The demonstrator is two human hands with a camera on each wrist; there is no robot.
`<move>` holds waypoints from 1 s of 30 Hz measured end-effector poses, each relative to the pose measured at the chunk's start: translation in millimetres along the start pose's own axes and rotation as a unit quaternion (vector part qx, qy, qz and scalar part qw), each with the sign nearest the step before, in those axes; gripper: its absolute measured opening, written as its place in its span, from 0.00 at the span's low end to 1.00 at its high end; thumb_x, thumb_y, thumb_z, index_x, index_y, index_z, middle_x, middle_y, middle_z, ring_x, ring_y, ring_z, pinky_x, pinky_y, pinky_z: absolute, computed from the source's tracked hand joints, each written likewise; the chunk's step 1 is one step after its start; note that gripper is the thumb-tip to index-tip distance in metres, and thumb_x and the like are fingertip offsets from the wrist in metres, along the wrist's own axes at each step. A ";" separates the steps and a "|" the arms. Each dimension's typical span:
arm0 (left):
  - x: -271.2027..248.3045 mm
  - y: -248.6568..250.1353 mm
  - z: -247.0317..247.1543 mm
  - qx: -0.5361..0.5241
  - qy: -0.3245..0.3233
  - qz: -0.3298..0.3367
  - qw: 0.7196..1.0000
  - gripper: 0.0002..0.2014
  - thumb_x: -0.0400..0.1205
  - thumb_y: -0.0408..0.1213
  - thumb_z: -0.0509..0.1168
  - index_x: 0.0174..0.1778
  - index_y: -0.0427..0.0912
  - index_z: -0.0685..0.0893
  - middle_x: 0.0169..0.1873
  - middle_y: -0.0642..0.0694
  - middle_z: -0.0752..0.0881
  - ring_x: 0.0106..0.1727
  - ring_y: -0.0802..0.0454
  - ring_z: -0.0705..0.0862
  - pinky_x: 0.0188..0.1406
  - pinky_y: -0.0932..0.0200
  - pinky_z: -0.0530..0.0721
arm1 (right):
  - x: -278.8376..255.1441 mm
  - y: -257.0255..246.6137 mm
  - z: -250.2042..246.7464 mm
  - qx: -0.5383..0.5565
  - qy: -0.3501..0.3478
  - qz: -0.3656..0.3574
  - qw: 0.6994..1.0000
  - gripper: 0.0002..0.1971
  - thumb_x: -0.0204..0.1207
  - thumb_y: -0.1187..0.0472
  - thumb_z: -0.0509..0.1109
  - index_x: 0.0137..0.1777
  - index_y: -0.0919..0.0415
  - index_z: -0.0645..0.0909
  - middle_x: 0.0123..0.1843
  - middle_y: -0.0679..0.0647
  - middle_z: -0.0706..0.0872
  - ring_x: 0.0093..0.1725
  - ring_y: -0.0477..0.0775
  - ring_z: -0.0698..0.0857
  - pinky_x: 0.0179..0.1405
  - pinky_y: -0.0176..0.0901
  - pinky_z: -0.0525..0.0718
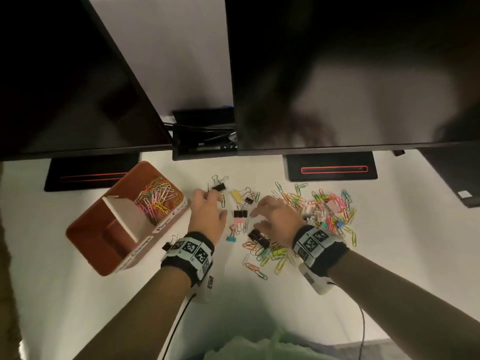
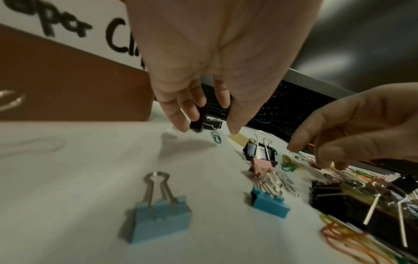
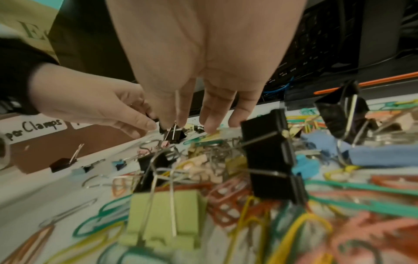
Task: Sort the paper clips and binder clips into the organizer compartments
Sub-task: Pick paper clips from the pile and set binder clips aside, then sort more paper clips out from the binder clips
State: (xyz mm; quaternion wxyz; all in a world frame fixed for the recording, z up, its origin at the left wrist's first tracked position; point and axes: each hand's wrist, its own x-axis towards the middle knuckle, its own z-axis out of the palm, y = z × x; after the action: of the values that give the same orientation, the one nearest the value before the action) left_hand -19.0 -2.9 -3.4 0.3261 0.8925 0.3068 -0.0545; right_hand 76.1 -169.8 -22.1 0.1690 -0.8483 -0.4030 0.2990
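Note:
A brown organizer (image 1: pixel 85 235) stands at the left, with coloured paper clips (image 1: pixel 158 198) in its far compartment. My left hand (image 1: pixel 210 197) reaches past it, and its fingertips (image 2: pixel 192 114) pinch a black binder clip (image 2: pixel 201 123) low over the white table. My right hand (image 1: pixel 255 220) hovers with fingers spread and relaxed over loose binder clips: black (image 1: pixel 240 213), pink (image 1: pixel 237 227) and blue (image 1: pixel 231 239). It holds nothing. A mixed heap of paper clips (image 1: pixel 327 209) and binder clips lies to its right. More paper clips (image 1: pixel 270 253) lie below the right wrist.
Two dark monitors hang over the back of the table on stands (image 1: pixel 332 168) (image 1: pixel 91 175), with a cable tray (image 1: pixel 205 133) between them. A dark device (image 1: pixel 462 178) sits at the far right. A small black clip (image 1: pixel 166 246) lies by my left wrist.

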 end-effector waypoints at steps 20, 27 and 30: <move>-15.4 -0.6 0.7 0.047 -0.004 -0.039 0.998 0.19 0.80 0.35 0.64 0.67 0.43 0.71 0.68 0.41 0.65 0.65 0.42 0.75 0.65 0.56 0.75 | 14.1 14.2 -20.4 -0.012 -0.059 -0.023 0.998 0.22 0.76 0.63 0.69 0.71 0.58 0.75 0.68 0.53 0.75 0.67 0.54 0.76 0.70 0.44 0.75; 9.7 0.4 10.0 0.023 -0.020 -0.134 0.990 0.20 0.82 0.41 0.61 0.65 0.32 0.72 0.64 0.34 0.74 0.61 0.40 0.79 0.63 0.50 0.77 | 25.7 5.2 -19.4 -0.021 -0.044 0.001 0.999 0.18 0.74 0.61 0.72 0.65 0.58 0.79 0.62 0.53 0.76 0.63 0.54 0.76 0.67 0.47 0.77; 21.0 0.1 15.3 0.005 -0.003 -0.157 0.988 0.20 0.80 0.42 0.64 0.62 0.32 0.74 0.62 0.34 0.76 0.60 0.41 0.80 0.62 0.52 0.78 | 29.8 3.0 -16.8 -0.021 -0.044 0.013 0.999 0.14 0.75 0.61 0.71 0.59 0.59 0.81 0.59 0.54 0.78 0.60 0.56 0.78 0.62 0.47 0.79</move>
State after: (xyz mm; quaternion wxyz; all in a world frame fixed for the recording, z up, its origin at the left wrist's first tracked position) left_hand -0.4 -1.7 -21.5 0.3102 0.8347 0.4418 -0.1091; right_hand 103.4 -149.0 -21.9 0.1289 -0.8432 -0.4049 0.3295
